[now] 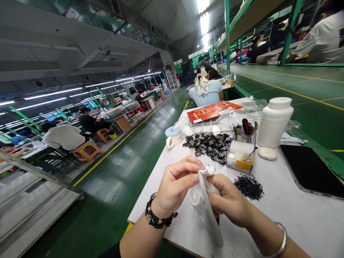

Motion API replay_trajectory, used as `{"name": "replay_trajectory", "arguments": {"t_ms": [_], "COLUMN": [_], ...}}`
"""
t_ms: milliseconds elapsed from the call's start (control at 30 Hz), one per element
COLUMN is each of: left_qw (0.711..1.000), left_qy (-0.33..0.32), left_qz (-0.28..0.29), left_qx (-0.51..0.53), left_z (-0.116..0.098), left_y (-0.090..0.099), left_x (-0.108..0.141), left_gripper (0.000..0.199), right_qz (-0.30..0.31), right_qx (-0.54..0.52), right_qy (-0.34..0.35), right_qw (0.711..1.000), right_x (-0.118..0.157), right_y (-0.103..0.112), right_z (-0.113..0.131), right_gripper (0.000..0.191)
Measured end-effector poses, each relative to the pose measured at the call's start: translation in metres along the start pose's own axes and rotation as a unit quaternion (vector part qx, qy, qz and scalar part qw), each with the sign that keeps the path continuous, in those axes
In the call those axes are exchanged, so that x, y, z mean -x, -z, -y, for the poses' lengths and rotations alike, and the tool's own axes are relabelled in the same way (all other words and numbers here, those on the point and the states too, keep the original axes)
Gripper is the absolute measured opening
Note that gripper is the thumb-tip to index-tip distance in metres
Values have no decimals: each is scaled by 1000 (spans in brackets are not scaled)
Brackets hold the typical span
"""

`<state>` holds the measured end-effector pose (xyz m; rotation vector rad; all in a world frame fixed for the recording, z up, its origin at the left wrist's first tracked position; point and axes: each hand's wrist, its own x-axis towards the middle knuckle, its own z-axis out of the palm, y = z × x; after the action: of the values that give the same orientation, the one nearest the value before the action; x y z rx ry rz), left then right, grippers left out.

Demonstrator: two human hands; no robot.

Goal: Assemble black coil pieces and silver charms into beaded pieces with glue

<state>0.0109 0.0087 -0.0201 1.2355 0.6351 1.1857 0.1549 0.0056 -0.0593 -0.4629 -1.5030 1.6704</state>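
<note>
Between my two hands a white cloth (202,202) is bunched up, its lower end hanging down over the front of the white table (285,222). My left hand (177,182), with dark beads at the wrist, pinches the cloth's top edge between thumb and fingers. On the other side my right hand (228,199) is closed around the cloth's folds. A small dark bit shows below the right fingers; I cannot tell what it is. Beyond the hands lies a heap of shiny black pieces (211,145). A smaller pile of thin black pieces (249,187) is beside my right hand.
A lidded mug (174,136) stands at the table's left edge. Toward the right are a box with white rolls (240,154), a pen holder (245,130), a white bottle (275,122), an oval case (267,153) and a tablet (311,170). A person (205,89) sits ahead.
</note>
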Motion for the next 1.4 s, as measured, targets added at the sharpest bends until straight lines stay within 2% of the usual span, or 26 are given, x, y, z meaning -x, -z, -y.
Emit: {"name": "replay_trajectory", "arguments": {"t_ms": [267, 500, 900, 967, 1067, 1133, 1200, 1300, 1400], "left_qw": [999, 998, 995, 994, 985, 971, 969, 984, 996], "left_qy": [-23, -55, -75, -75, -104, -179, -210, -145, -56], "left_qz": [38, 26, -19, -17, -28, -47, -78, -107, -64], "left_qx": [9, 17, 57, 77, 134, 149, 108, 5, -40], "left_z": [2, 6, 10, 6, -13, -29, -41, -41, -26], "left_y": [2, -5, -18, -18, -13, -6, 2, 7, 5], "left_x": [-1, 1, 5, 5, 2, 0, -1, 3, 10], "left_gripper": [4, 10, 11, 13, 15, 12, 9, 8, 4], "right_qz": [8, -41, -69, -73, -73, -68, -61, -50, -30], "right_qx": [26, 134, 153, 162, 184, 191, 184, 165, 146], "right_qy": [15, 88, 145, 155, 143, 133, 139, 151, 147], "right_qw": [1000, 986, 975, 972, 970, 970, 971, 973, 978], "right_x": [1, -1, 0, 0, 0, 0, 1, 2, 2], "right_y": [0, 0, 0, 1, 4, 6, 6, 3, -1], "right_z": [2, -5, -7, -9, -13, -15, -14, -12, -13], "right_gripper": [3, 6, 11, 10, 7, 14, 20, 20, 16]}}
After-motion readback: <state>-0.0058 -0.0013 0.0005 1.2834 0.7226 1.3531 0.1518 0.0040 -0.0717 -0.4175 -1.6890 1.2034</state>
